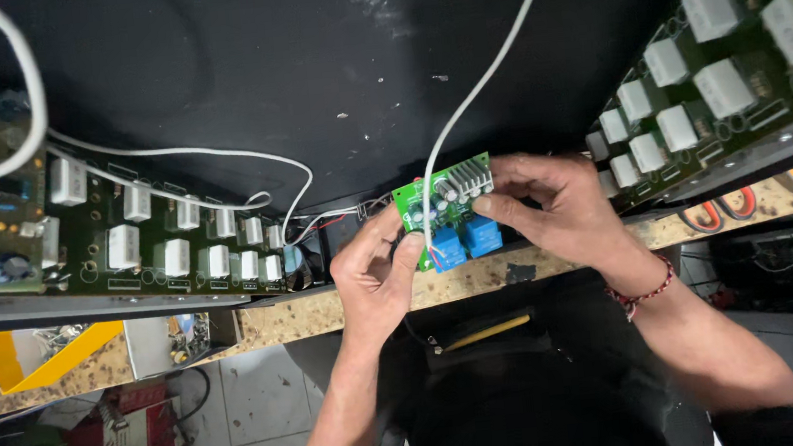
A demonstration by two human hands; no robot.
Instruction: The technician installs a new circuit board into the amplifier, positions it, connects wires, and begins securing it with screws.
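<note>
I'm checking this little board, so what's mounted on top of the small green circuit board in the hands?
On the small green circuit board: two blue box parts, a finned metal heat sink and dark cylindrical capacitors. The left hand and right hand cover its edges; the underside is hidden.

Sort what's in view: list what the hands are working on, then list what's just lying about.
In hand:
small green circuit board, held by left hand and right hand
white cable running to it

Lying about:
long board of white blocks
second such board
yellow bin
pencil
</note>
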